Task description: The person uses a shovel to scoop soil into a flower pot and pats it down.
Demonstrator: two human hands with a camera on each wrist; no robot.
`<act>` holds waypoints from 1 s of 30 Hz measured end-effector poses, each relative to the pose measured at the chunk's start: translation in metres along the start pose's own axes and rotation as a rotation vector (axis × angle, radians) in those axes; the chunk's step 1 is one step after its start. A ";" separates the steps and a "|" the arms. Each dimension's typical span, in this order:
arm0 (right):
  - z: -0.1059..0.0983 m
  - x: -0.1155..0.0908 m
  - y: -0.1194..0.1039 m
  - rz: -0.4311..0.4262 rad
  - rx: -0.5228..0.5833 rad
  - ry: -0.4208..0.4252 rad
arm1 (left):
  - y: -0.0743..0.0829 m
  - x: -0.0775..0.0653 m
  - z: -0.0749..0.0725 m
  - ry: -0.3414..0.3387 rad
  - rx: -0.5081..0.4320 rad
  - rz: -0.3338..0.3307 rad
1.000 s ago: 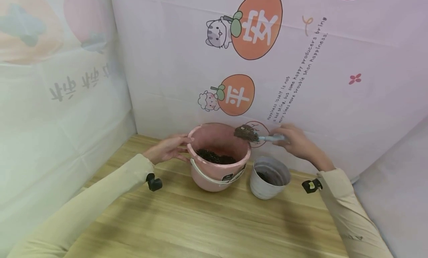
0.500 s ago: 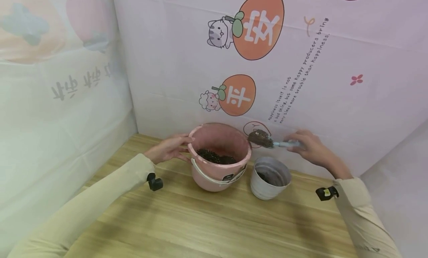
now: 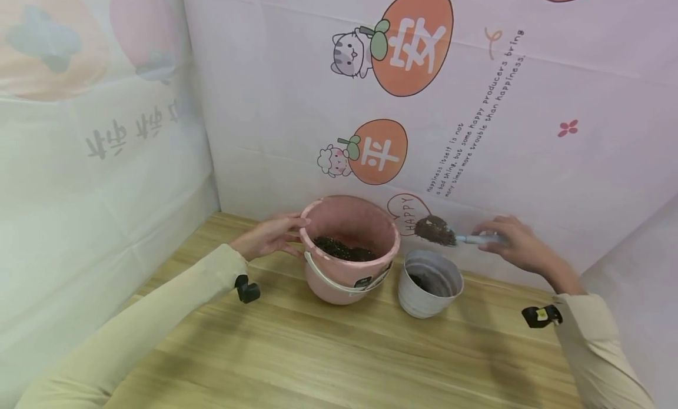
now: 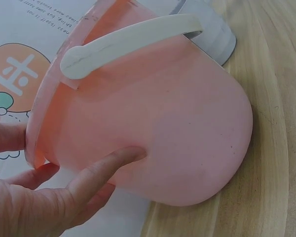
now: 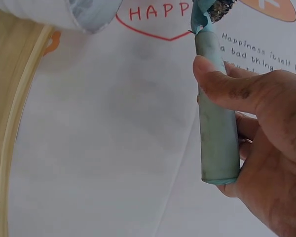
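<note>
My left hand (image 3: 270,235) holds the pink bucket (image 3: 339,284) at its left side, one digit over the rim and others along the outer wall (image 4: 153,118). Dark soil (image 3: 341,250) lies in the bucket, and its white handle (image 4: 133,42) hangs down in front. My right hand (image 3: 514,244) grips the pale blue-green handle of a hand trowel (image 3: 479,239), seen closely in the right wrist view (image 5: 219,133). A heap of soil (image 3: 434,229) sits on the trowel blade, above the far rim of a grey-white flowerpot (image 3: 424,303). Some dark soil shows inside the pot.
The bucket and pot stand side by side on a wood-grain table (image 3: 318,350). A white printed cloth (image 3: 275,103) hangs right behind them, close to the trowel. Another cloth (image 3: 106,220) hangs along the left side.
My right hand has moved right and slightly down with the loaded trowel, from over the bucket's right rim to above the pot's far rim. The left hand stays on the bucket.
</note>
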State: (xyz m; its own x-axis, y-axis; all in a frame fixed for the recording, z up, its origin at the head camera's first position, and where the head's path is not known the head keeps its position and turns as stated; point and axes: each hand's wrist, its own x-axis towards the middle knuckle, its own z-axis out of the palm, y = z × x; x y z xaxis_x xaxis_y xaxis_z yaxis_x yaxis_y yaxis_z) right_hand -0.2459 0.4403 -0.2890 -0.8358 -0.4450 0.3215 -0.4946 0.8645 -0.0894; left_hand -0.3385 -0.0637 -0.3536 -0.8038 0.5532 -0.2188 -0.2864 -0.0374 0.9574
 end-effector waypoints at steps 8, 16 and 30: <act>-0.009 -0.013 0.004 0.055 -0.052 -0.084 | -0.003 0.004 0.001 0.008 -0.014 -0.006; -0.016 -0.011 -0.010 0.115 -0.214 -0.193 | 0.000 0.003 0.003 0.010 -0.020 0.005; -0.013 0.004 -0.049 0.056 -0.522 -0.194 | -0.002 0.001 0.000 0.013 0.008 0.003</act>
State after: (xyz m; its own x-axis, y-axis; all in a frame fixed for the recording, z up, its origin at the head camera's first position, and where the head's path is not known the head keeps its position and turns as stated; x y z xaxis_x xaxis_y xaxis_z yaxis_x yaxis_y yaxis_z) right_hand -0.2223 0.3992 -0.2711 -0.9104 -0.3871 0.1460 -0.3057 0.8671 0.3933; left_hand -0.3387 -0.0632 -0.3555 -0.8113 0.5423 -0.2182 -0.2797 -0.0323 0.9596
